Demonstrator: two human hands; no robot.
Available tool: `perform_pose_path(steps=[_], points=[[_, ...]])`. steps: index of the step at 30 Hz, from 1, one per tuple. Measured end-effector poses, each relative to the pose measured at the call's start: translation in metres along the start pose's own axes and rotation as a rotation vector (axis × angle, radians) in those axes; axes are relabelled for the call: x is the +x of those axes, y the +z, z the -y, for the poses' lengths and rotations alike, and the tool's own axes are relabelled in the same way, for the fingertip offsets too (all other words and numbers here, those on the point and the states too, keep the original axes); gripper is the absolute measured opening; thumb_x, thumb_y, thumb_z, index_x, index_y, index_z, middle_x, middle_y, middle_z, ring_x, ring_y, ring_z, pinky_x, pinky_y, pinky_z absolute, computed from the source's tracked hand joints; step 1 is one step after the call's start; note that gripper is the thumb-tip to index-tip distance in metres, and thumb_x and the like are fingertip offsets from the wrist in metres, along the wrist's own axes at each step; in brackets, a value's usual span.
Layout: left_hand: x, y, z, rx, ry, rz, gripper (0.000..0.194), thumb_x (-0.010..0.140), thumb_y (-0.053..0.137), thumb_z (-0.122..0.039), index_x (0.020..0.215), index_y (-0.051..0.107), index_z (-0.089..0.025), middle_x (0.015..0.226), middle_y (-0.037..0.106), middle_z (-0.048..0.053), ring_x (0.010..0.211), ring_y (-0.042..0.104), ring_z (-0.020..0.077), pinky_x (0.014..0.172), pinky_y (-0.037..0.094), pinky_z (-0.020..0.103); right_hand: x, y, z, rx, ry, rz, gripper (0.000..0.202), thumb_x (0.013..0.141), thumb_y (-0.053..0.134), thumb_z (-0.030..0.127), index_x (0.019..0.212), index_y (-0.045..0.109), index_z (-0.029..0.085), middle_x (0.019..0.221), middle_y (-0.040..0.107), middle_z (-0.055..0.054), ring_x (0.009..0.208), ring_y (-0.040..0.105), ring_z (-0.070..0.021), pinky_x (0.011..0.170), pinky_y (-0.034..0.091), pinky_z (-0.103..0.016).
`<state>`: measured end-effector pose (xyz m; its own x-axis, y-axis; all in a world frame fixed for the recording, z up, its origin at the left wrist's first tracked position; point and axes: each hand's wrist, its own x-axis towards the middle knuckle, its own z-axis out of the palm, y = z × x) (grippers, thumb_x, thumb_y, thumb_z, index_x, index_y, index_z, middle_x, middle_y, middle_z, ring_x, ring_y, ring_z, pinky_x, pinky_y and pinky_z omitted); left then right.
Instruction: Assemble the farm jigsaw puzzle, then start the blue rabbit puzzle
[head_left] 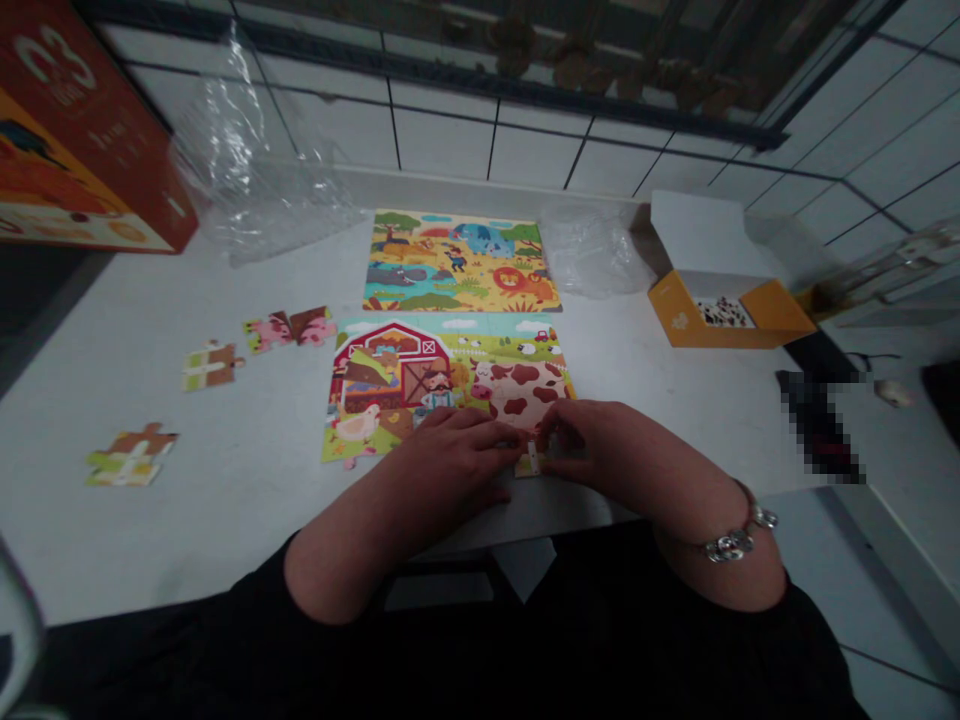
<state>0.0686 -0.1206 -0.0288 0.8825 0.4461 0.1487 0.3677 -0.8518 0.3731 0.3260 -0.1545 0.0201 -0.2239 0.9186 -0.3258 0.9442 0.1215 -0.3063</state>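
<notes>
A farm jigsaw puzzle (510,335) with a red barn, a chicken and a spotted cow lies on the white table in front of me. My left hand (469,448) rests over its lower middle, fingers stretched towards the right and thumb apart, fingertips at a puzzle piece (531,462). My right hand (589,440) pinches that piece at the puzzle's lower edge beneath the cow. My fingers cover part of the piece, so how it fits cannot be seen. Loose pieces lie to the left: joined pink pig pieces (292,328), a brown-and-green piece (212,366) and another (133,456).
Behind the farm puzzle is a savanna animal picture (457,262). Clear plastic wrapping (255,190) stands at the back left beside a red-orange box (90,130). More crumpled plastic (596,250) and an open yellow box (731,315) are at the back right. A tiled wall borders the table.
</notes>
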Motion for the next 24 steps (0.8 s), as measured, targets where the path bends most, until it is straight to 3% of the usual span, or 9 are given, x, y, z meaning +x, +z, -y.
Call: perform_pose_path(steps=[5, 15, 24], points=[[0.005, 0.0, -0.004, 0.045, -0.029, 0.01, 0.029, 0.106, 0.074, -0.02, 0.134, 0.077, -0.024, 0.145, 0.078, 0.006, 0.125, 0.072, 0.0293, 0.106, 0.056, 0.047, 0.001, 0.002, -0.002, 0.002, 0.011, 0.012, 0.016, 0.092, 0.084, 0.029, 0.104, 0.077, 0.024, 0.1, 0.083, -0.004, 0.083, 0.074, -0.023, 0.072, 0.05, -0.034], [0.005, 0.0, -0.009, 0.088, -0.027, 0.032, 0.037, 0.104, 0.069, -0.007, 0.138, 0.073, -0.021, 0.145, 0.075, 0.008, 0.125, 0.069, 0.0299, 0.106, 0.056, 0.045, 0.0, 0.006, -0.004, 0.035, -0.028, -0.004, 0.025, 0.088, 0.09, 0.029, 0.106, 0.074, 0.024, 0.102, 0.081, -0.004, 0.085, 0.074, -0.0226, 0.074, 0.052, -0.034], [0.007, 0.001, -0.012, 0.044, -0.049, 0.027, 0.036, 0.104, 0.069, -0.007, 0.136, 0.073, -0.022, 0.145, 0.075, 0.008, 0.125, 0.069, 0.0298, 0.108, 0.055, 0.047, -0.001, 0.006, -0.002, 0.002, -0.034, -0.031, 0.021, 0.09, 0.087, 0.024, 0.108, 0.076, 0.024, 0.107, 0.083, -0.004, 0.09, 0.077, -0.0244, 0.078, 0.055, -0.035]])
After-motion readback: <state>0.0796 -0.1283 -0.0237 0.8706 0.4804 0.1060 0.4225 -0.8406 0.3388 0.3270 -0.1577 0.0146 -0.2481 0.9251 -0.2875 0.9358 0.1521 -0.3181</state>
